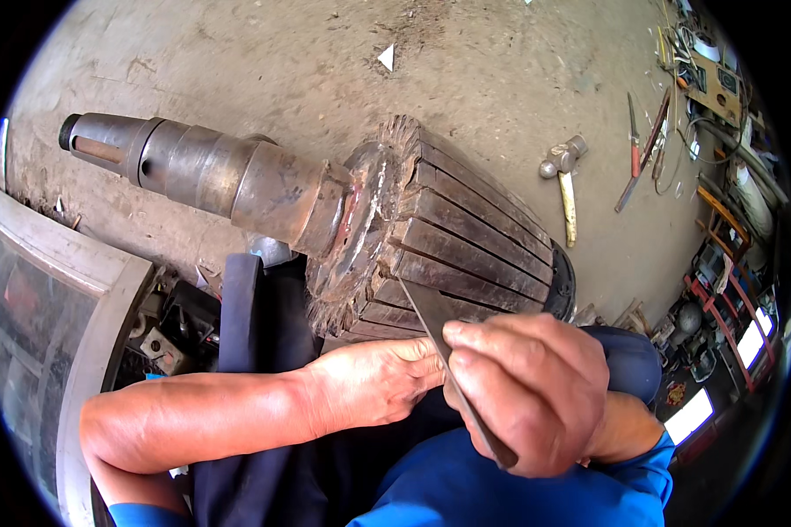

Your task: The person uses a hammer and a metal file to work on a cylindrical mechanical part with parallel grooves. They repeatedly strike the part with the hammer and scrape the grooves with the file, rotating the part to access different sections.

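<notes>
A large motor rotor (466,237) with a dark slotted core and a long steel shaft (202,171) lies tilted across my lap. My right hand (527,391) grips a thin flat strip (435,321) whose upper end lies against a slot in the core. My left hand (378,379) rests flat against the underside of the core, fingers tucked beneath the strip. Both forearms come in from below, with blue sleeves.
A hammer (564,180) lies on the concrete floor (325,70) to the right, with pliers and a long tool (637,154) beyond. Cluttered parts and wires sit at the far right. A grey curved frame (79,290) and small metal parts (171,329) lie at left.
</notes>
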The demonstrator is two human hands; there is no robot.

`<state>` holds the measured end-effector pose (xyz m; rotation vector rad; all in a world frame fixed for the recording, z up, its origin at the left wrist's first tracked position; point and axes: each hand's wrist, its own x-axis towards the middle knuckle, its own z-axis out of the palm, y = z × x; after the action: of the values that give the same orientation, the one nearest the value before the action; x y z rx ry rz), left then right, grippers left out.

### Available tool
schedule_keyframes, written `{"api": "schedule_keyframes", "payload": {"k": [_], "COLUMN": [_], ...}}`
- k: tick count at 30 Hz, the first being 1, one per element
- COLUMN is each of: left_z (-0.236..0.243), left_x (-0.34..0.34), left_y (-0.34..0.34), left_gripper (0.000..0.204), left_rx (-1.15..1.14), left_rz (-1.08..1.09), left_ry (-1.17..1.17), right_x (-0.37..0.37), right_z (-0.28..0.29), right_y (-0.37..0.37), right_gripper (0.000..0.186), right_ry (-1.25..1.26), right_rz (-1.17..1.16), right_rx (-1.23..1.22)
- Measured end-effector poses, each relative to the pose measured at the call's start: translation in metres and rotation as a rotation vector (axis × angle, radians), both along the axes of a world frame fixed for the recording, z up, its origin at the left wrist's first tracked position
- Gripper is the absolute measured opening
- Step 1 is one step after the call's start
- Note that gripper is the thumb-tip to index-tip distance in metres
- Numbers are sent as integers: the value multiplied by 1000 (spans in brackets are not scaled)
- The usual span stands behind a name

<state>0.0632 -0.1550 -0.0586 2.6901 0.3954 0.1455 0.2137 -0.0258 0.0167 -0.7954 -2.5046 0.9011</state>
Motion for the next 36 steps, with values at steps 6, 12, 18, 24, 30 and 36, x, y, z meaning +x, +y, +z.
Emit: {"api": "schedule_keyframes", "payload": {"k": [6, 12, 18, 24, 30, 36], "left_z": [12, 9, 11, 7, 0, 8], "left_x": [-11, -13, -15, -8, -1, -12], "left_y": [11, 11, 14, 5, -1, 11], "left_gripper": [45, 47, 51, 47, 43, 49], "left_rx": [23, -22, -120, -36, 81, -3], "left_rz": [-46, -51, -29, -6, -17, -7], "left_ry": [17, -15, -35, -48, -8, -38], "right_x": [-7, -5, 10, -4, -14, 20], "right_z": [6, 2, 14, 8, 0, 11], "right_y": [15, 26, 28, 23, 0, -10], "right_gripper": [32, 34, 32, 33, 30, 30], "right_ry": [-65, -19, -74, -55, -22, -58], "right_rz": [98, 103, 133, 73, 64, 65], "right_rx": [-173, -285, -320, -292, -81, -142]}}
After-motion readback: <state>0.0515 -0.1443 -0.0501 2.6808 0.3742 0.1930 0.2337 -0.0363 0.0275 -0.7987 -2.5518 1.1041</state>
